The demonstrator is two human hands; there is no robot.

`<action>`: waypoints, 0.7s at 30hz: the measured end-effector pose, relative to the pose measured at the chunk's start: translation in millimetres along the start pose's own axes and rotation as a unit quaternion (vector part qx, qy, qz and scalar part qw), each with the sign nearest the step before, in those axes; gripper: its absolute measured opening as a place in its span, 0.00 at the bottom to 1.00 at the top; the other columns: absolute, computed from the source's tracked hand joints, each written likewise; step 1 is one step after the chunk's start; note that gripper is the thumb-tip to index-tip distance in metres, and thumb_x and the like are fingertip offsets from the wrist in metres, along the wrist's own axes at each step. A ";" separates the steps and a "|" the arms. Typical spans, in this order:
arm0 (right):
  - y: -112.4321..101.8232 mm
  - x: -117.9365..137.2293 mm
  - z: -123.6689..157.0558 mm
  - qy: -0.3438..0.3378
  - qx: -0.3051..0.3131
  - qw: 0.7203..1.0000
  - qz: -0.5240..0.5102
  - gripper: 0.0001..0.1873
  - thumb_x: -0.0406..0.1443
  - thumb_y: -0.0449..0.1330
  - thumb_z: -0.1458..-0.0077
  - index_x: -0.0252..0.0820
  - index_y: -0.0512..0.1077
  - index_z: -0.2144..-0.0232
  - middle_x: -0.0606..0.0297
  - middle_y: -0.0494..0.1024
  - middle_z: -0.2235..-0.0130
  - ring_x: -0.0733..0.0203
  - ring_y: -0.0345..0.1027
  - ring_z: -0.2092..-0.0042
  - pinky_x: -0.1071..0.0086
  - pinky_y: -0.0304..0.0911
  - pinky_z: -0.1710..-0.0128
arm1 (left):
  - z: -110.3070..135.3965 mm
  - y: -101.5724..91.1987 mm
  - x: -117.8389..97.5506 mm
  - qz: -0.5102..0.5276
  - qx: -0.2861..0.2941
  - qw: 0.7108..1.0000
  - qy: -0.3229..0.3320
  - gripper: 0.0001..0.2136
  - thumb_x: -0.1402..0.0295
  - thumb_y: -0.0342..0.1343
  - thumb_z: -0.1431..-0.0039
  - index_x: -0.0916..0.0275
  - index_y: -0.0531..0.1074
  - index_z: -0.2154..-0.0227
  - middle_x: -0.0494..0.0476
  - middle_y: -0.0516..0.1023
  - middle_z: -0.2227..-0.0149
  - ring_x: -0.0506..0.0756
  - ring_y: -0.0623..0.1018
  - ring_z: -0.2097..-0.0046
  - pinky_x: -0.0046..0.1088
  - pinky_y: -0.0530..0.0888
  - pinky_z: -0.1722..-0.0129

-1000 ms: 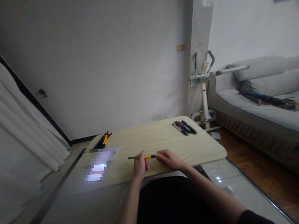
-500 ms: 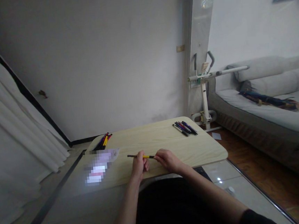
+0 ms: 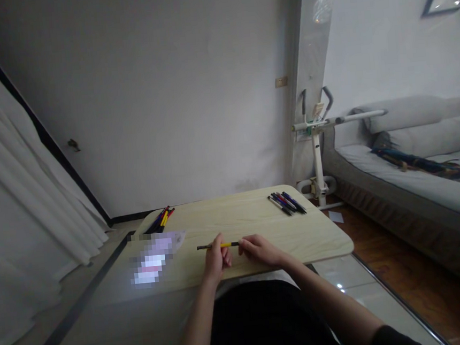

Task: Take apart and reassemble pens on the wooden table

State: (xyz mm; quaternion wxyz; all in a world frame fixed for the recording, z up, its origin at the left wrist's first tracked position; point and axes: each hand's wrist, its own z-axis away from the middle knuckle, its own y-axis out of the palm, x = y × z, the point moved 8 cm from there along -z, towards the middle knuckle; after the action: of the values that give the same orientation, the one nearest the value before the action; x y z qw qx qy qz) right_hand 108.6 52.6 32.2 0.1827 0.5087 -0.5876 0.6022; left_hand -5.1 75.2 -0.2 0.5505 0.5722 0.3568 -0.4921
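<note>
A slim yellow pen [image 3: 230, 244] with dark ends lies crosswise between my hands, over the near part of the light wooden table [image 3: 218, 216]. My left hand [image 3: 216, 257] is closed around its barrel, with the dark left end sticking out past the fingers. At the other dark end, the fingers of my right hand [image 3: 258, 249] are pinched on the tip. Whether that tip is a cap or part of the barrel I cannot make out.
Several dark pens [image 3: 287, 203] lie side by side at the table's back right. Several yellow, red and dark pens [image 3: 162, 220] are bunched at the back left. A pixelated bright patch [image 3: 153, 261] covers something nearer. An exercise machine [image 3: 317, 159] and a sofa [image 3: 406, 157] stand to the right.
The view has shifted slightly, so the table and hands appear a little lower. The pen lies more level. Both hands keep their hold on it.
</note>
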 end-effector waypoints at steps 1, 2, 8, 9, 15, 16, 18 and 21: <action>2.1 -2.3 0.3 0.008 -0.002 1.000 -0.026 0.26 0.47 0.40 0.42 0.35 0.67 0.76 0.68 0.64 0.81 0.69 0.56 0.78 0.76 0.52 0.77 | 1.4 0.6 -0.8 -0.001 0.005 1.000 0.007 0.23 0.52 0.44 0.50 0.60 0.49 0.91 0.46 0.51 0.93 0.46 0.57 0.89 0.23 0.54 0.87; 2.9 -3.7 0.8 0.011 -0.008 0.999 -0.049 0.26 0.48 0.40 0.43 0.36 0.66 0.78 0.69 0.63 0.81 0.70 0.55 0.78 0.76 0.51 0.77 | 2.7 1.3 -1.6 -0.006 0.009 1.000 0.014 0.23 0.52 0.44 0.49 0.60 0.50 0.91 0.45 0.51 0.93 0.46 0.57 0.88 0.22 0.55 0.87; -3.1 -8.9 4.9 0.033 -0.037 0.989 -0.136 0.26 0.51 0.42 0.46 0.37 0.59 0.83 0.71 0.57 0.83 0.71 0.49 0.80 0.76 0.48 0.80 | 5.8 5.2 -4.0 -0.107 0.025 0.992 0.061 0.19 0.53 0.47 0.49 0.63 0.60 0.85 0.46 0.60 0.89 0.46 0.62 0.85 0.21 0.58 0.84; -4.1 -9.2 5.3 0.036 -0.039 0.989 -0.138 0.27 0.52 0.42 0.46 0.38 0.59 0.84 0.71 0.57 0.83 0.71 0.49 0.80 0.75 0.47 0.80 | 5.8 5.1 -3.8 -0.117 0.023 0.991 0.062 0.19 0.53 0.46 0.49 0.63 0.60 0.84 0.46 0.61 0.88 0.46 0.62 0.85 0.21 0.59 0.84; -4.4 -8.0 5.1 0.037 -0.047 0.992 -0.113 0.28 0.52 0.40 0.45 0.38 0.57 0.86 0.71 0.56 0.84 0.71 0.49 0.80 0.74 0.47 0.79 | 6.0 1.9 -3.3 -0.115 0.004 0.991 0.061 0.20 0.51 0.44 0.49 0.63 0.59 0.84 0.47 0.60 0.89 0.47 0.62 0.86 0.22 0.58 0.85; -4.0 -8.2 5.1 0.037 -0.048 0.992 -0.110 0.29 0.52 0.40 0.45 0.38 0.57 0.86 0.71 0.56 0.85 0.71 0.48 0.80 0.74 0.47 0.79 | 6.1 2.1 -3.4 -0.109 0.006 0.992 0.062 0.20 0.51 0.44 0.49 0.63 0.59 0.84 0.47 0.60 0.89 0.47 0.62 0.86 0.22 0.58 0.85; -3.4 -8.6 5.1 0.038 -0.049 0.992 -0.106 0.28 0.52 0.39 0.45 0.38 0.57 0.86 0.72 0.55 0.85 0.71 0.48 0.81 0.75 0.47 0.79 | 6.4 3.2 -4.1 -0.098 0.014 0.993 0.067 0.20 0.52 0.44 0.48 0.62 0.58 0.85 0.46 0.59 0.90 0.47 0.62 0.86 0.21 0.58 0.85; -3.5 -7.8 5.4 0.030 -0.052 0.994 -0.095 0.28 0.52 0.40 0.45 0.39 0.56 0.85 0.72 0.55 0.84 0.71 0.48 0.80 0.75 0.48 0.79 | 7.4 5.2 -5.6 -0.089 0.027 0.993 0.072 0.20 0.53 0.44 0.47 0.62 0.56 0.85 0.46 0.58 0.90 0.47 0.61 0.86 0.22 0.57 0.85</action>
State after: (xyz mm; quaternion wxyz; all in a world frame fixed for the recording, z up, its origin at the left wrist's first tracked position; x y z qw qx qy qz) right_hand 116.9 51.6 26.4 0.2828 0.5341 -0.5609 0.5658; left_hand -2.9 68.0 7.3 0.4619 0.5869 0.4317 -0.5058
